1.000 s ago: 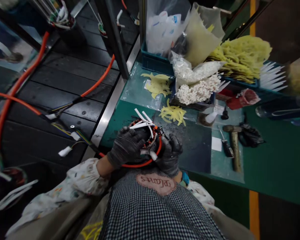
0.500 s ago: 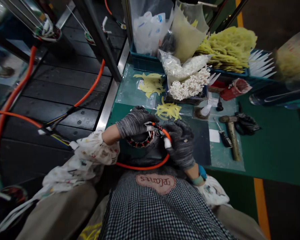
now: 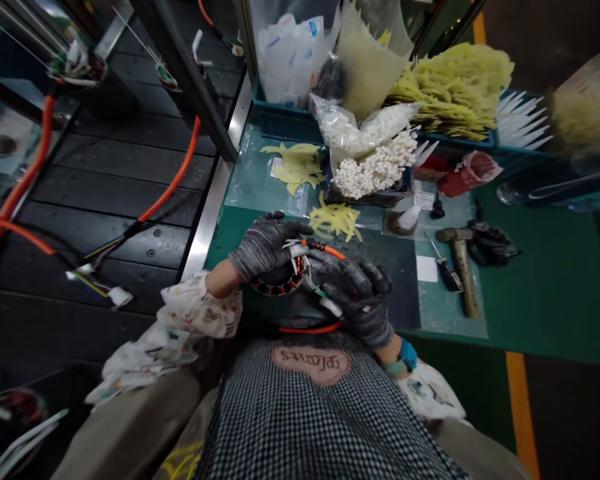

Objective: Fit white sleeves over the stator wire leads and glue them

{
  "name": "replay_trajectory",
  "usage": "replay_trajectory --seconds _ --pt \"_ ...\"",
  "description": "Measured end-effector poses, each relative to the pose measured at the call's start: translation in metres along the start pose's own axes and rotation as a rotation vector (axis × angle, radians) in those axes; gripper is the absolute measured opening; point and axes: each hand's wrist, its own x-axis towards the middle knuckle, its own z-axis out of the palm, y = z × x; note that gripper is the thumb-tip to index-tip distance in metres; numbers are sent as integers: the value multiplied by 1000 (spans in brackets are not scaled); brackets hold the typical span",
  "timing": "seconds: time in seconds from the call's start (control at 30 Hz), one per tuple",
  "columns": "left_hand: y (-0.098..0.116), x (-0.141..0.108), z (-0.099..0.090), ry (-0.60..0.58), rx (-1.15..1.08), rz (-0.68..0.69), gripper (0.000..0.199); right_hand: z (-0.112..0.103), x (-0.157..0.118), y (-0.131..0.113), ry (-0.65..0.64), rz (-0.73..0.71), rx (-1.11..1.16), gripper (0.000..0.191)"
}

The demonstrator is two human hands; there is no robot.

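In the head view, a round motor stator (image 3: 279,288) with copper-coloured windings lies in front of my apron. My left hand (image 3: 267,248), in a grey knit glove, is closed at its upper rim, pinching white-sleeved wires (image 3: 298,250) at the end of an orange cable (image 3: 334,251). My right hand (image 3: 364,297), gloved too, is curled over the cable, which passes behind its fingers and comes out below near the apron. Beside the right fingers sits a white connector (image 3: 331,307) on thin green and white wires. The right fingertips are partly hidden.
Yellow insulating sheets (image 3: 336,219) and a tray of white pieces (image 3: 375,167) stand beyond my hands. To the right lie a screwdriver (image 3: 447,270), a hammer (image 3: 463,270) and a red cup (image 3: 470,175). More orange cables (image 3: 177,170) cross the slatted conveyor at left.
My right hand has moved slightly down, its fingers more extended. The cable loop has slipped behind it, and the white connector with green wires now shows. The view has shifted slightly.
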Motion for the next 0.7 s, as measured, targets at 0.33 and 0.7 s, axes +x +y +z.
replay_trajectory --seconds 0.33,0.7 --pt "36 -44 25 326 256 352 27 -34 38 -30 3 263 547 25" --pt "22 -11 -2 -28 -8 269 34 -47 60 -12 -236 -120 569 36"
